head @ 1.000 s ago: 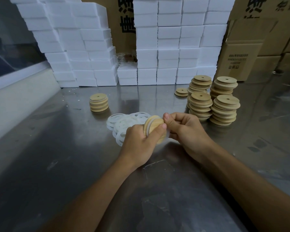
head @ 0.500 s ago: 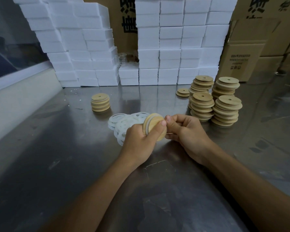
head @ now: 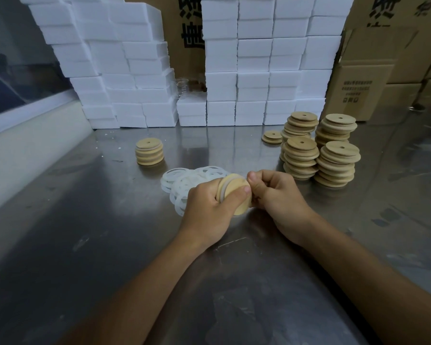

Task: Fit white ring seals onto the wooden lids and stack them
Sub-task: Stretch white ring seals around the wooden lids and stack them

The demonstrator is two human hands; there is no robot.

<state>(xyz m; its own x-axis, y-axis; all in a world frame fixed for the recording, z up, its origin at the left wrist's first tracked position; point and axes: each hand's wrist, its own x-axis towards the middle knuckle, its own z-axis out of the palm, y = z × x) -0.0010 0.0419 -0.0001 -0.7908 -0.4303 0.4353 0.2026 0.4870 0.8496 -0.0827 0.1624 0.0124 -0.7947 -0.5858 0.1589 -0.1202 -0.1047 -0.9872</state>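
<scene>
- Above the middle of the tabletop [head: 90, 245], a wooden lid [head: 235, 195] stands on edge between both hands, a white ring seal [head: 221, 191] around its rim.
- Left hand [head: 209, 210] grips the lid, thumb across its face, fingers curled behind.
- Right hand [head: 279, 197] has its fingers curled against the lid's right edge, thumb at the top rim, pinching there.
- Both forearms reach in from the near edge.
- Loose rings [head: 184, 180] lie just beyond; lid stacks [head: 319, 150] stand toward the far right.

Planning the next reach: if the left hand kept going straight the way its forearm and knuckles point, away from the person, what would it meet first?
Probably the pile of white ring seals lying just past the left hand, which holds the wooden lid. Further along stand the white foam blocks, though depth is hard to judge here.
</scene>
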